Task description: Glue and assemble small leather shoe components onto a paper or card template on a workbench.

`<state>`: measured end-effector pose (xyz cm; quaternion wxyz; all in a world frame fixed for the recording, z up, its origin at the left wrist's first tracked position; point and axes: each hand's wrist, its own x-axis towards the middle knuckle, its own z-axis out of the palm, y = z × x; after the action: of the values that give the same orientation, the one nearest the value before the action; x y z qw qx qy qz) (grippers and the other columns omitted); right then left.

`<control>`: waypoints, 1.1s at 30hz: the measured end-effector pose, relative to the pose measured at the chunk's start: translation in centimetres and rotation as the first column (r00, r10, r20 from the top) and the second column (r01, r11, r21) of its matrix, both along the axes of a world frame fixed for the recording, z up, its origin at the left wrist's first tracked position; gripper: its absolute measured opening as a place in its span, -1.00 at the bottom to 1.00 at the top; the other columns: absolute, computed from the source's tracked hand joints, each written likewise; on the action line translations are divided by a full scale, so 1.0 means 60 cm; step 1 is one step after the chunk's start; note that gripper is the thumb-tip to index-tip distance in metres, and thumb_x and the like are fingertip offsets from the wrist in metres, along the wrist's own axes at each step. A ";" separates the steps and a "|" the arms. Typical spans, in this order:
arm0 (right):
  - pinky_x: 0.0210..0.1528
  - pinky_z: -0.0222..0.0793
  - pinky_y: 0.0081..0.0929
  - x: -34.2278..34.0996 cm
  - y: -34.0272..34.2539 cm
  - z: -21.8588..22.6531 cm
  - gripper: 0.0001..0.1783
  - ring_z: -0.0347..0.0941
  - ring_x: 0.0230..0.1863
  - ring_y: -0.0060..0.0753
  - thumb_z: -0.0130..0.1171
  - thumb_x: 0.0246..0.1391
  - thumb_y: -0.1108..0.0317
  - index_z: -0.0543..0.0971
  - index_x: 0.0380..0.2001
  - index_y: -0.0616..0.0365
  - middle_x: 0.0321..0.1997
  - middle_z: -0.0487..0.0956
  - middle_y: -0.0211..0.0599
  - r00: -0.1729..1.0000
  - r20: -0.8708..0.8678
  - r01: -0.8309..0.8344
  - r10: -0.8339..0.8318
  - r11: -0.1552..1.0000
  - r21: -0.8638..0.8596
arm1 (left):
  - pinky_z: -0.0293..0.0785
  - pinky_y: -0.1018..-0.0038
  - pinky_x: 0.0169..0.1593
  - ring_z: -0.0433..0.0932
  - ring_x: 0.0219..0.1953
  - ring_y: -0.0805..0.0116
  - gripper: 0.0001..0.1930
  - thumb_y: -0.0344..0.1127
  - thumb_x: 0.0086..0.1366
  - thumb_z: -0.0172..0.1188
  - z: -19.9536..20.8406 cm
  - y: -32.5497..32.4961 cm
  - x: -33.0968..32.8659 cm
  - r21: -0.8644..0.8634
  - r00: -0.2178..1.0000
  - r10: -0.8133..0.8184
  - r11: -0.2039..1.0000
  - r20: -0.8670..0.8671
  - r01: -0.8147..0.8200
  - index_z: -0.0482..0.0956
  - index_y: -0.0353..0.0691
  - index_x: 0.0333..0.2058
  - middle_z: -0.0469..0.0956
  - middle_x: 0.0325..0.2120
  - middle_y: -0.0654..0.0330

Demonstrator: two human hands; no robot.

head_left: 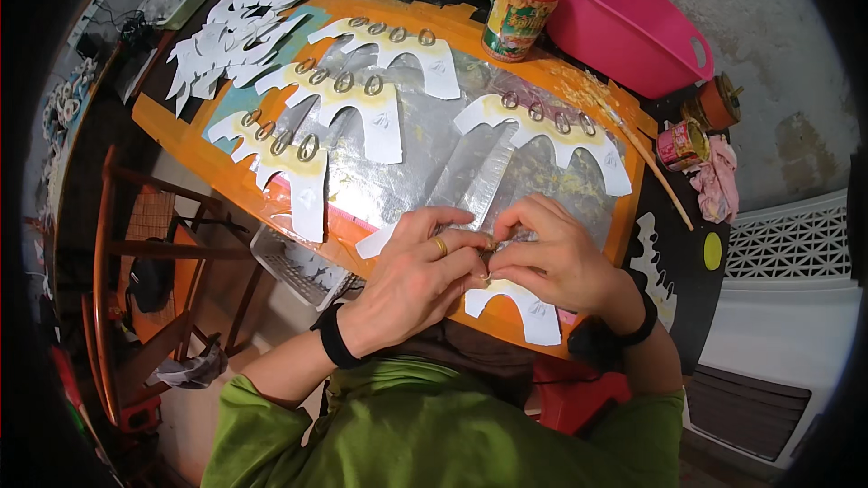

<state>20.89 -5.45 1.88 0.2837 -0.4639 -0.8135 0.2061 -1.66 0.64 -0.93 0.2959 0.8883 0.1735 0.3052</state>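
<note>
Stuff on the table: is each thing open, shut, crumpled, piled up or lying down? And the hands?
Left hand, curled
Right hand, curled
Near cutout, partly hidden under the hands
Four ringed cutouts, lying flat
White pile, overlapping
Red-lidded jar, standing, shut
Small tin, open
Wooden stick, lying down
Pink cloth, crumpled

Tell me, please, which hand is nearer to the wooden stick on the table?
Right. The right hand is to the left of the wooden stick, not touching it; the left hand is farther left, beyond the right hand.
</note>
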 end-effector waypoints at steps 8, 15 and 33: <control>0.02 0.35 -0.27 -0.014 -0.016 -0.004 -0.77 0.52 -0.08 -0.32 0.39 -0.23 0.46 0.54 -0.46 0.11 -0.20 0.54 -0.40 0.992 0.117 -0.082 0.049 0.951 0.298 | 0.37 0.21 0.12 0.48 0.12 0.09 -0.86 -0.39 0.14 0.38 -0.002 -0.001 0.000 -0.028 1.000 0.008 1.000 0.027 -0.007 0.57 -0.19 -0.37 0.65 -0.12 0.31; 0.03 0.37 -0.31 -0.015 -0.015 -0.008 -0.80 0.56 -0.13 -0.36 0.33 -0.20 0.40 0.50 -0.48 0.12 -0.25 0.57 -0.41 0.980 0.183 -0.139 0.080 0.931 0.337 | 0.37 0.21 0.11 0.48 0.11 0.07 -0.87 -0.39 0.16 0.37 -0.001 0.002 0.000 -0.039 1.000 0.003 0.999 0.021 -0.002 0.57 -0.20 -0.36 0.66 -0.13 0.30; -0.23 0.34 -0.39 -0.038 -0.049 0.003 -0.83 0.43 -0.35 -0.35 0.23 -0.09 0.40 0.40 -0.53 0.05 -0.47 0.41 -0.42 0.944 0.329 -0.124 0.008 0.934 0.334 | 0.38 0.20 0.08 0.47 0.12 0.07 -0.86 -0.32 0.21 0.34 0.002 0.004 0.000 -0.020 1.000 -0.003 1.000 0.007 0.003 0.58 -0.23 -0.35 0.64 -0.10 0.29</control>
<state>18.60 -8.42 2.05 0.2180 -0.4051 -0.8878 -0.0109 -1.69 0.86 -0.83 0.3057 0.8845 0.1741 0.3063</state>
